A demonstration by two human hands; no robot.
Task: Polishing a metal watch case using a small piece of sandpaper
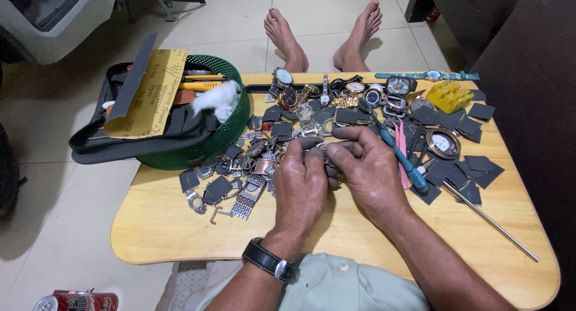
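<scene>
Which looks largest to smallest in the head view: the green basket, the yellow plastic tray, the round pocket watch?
1. green basket
2. yellow plastic tray
3. round pocket watch
The last two look nearly alike, so their order is unsure.

One view only: head cam, worn by the person, looking steeply down and fwd over their own chest. Close range; forearms enter from bottom edge, left hand [300,188] and right hand [367,167] sit near frame centre. Low wooden counter [180,227] fills most of the pic, its far edge toward the top. Beyond it, bare feet [324,32] and tiled floor [60,227]. No 2nd view, so no overlap.
</scene>
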